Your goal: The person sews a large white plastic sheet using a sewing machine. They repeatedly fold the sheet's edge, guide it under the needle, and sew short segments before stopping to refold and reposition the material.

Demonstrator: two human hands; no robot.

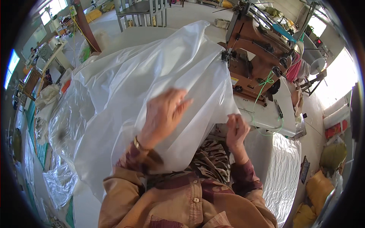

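A large white translucent plastic sheet [125, 83] spreads in folds over the table and down over my lap. Its right edge runs under the head of a brown industrial sewing machine [243, 62]. My left hand [165, 114] is over the middle of the sheet, slightly smeared by motion, its fingers stretched out and apart. At the sheet's right corner, just in front of the machine, the curled fingers of my right hand [237, 131] pinch the edge. A green cord [259, 88] hangs tied on the machine, beside a small dark tool [279, 109] on the white tabletop.
A stack of folded white sheeting [281, 163] stands right of my lap. Clear crumpled plastic [61, 178] hangs at the left. Beyond the table is a grey metal chair [142, 13], with a brown post [87, 26] to its left. Yellow sacks [319, 190] lie at far right.
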